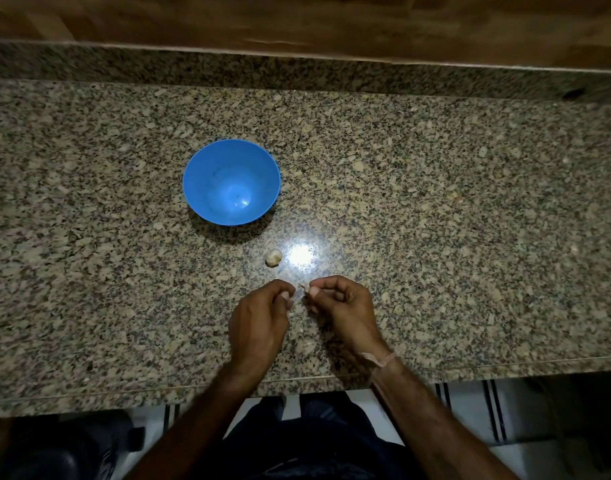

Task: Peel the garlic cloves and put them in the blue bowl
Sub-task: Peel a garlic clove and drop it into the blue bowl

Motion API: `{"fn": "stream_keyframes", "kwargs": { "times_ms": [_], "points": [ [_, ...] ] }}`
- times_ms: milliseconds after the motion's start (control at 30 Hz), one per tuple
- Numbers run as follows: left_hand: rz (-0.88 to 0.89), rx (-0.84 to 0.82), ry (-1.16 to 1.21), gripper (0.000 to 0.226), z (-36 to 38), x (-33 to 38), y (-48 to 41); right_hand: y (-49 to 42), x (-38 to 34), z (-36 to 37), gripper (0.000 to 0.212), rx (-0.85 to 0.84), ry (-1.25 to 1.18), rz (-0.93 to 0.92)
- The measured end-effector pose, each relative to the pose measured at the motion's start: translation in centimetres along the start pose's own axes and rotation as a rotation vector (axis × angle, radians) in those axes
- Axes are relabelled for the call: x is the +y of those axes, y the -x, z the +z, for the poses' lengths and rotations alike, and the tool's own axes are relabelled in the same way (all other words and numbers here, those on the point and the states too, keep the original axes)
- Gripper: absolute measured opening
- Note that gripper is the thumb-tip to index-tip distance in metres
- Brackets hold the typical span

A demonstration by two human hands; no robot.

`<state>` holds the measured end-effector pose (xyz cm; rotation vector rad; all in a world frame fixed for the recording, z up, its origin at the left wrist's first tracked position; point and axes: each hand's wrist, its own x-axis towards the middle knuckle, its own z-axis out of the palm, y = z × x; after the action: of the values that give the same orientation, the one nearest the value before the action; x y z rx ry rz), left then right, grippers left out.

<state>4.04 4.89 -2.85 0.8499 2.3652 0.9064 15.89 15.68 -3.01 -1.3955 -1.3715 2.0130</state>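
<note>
— What is seen of the surface and the room?

— A speckled granite surface (435, 202) is spread across most of the frame. At the top it is closed off by a low granite upstand (193, 69), with wood-grained panelling (297, 19) above. A bright glare (302, 254) is reflected near the centre. Along the bottom edge a white floor with dark stripes (470, 407) is seen, partly hidden by dark trousers (297, 441).

— What is set on the surface?

— A blue bowl (207, 161) is stood upright left of centre, its bottom fully visible. A garlic head (273, 257) is laid below and right of the bowl, apart from it and just left of the glare.

— And the grips?

— Both are held at lower centre, close together. A small garlic clove (302, 287) is pinched between thumb and forefinger of the right grip (342, 306). The left grip (259, 323) is curled, with fingertips just beside the clove; whether anything is grasped by it cannot be told. A pale thread band (378, 358) is worn at the right wrist.

— Is anything placed in the way?

— The garlic head is found between the grips and the bowl.
</note>
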Motion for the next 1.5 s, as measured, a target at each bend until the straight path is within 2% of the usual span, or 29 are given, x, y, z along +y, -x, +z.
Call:
{"fn": "stream_keyframes", "kwargs": {
  "times_ms": [100,333,433,600,700,767,833,1000,1100,1267,1500],
  "points": [
    [0.102,-0.015,0.111,0.027,-0.1,0.0,0.3,0.2,0.0,0.1,0.008,-0.016,-0.026,0.017],
    [0.101,0.032,0.134,0.006,-0.9,0.2,0.9,0.6,0.2,1.0,0.011,-0.093,-0.078,0.104],
    [0.124,0.053,0.074,0.004,-1.5,-0.3,1.2,0.6,0.1,1.2,0.008,-0.126,-0.003,0.068],
    [-0.021,0.182,0.094,0.008,-3.6,-3.4,0.2,0.5,0.5,0.8,0.025,-0.039,0.266,-0.137],
    [-0.01,0.137,0.075,0.016,-4.3,-5.1,-0.1,0.1,0.9,0.0,0.033,0.003,0.401,-0.226],
    [0.036,0.156,0.056,0.029,-4.1,-5.4,0.5,0.0,0.8,-0.6,0.034,0.031,0.426,-0.253],
    [0.102,0.146,0.054,0.03,-3.5,-4.8,1.6,0.2,0.8,-1.1,0.032,0.059,0.448,-0.274],
    [0.222,-0.103,-0.047,0.041,0.1,-3.1,2.0,1.1,1.2,-1.8,0.035,0.093,0.624,-0.342],
    [0.262,-0.127,-0.086,0.035,1.1,-2.7,0.8,1.5,1.5,-1.6,0.037,0.09,0.666,-0.371],
    [0.259,-0.093,-0.049,0.01,1.0,-2.0,0.5,1.0,1.4,-0.7,0.036,0.056,0.733,-0.442],
    [0.247,-0.109,-0.221,0.019,1.4,-1.5,0.3,-0.8,0.9,0.0,0.04,-0.019,0.824,-0.517]
  ]
}}
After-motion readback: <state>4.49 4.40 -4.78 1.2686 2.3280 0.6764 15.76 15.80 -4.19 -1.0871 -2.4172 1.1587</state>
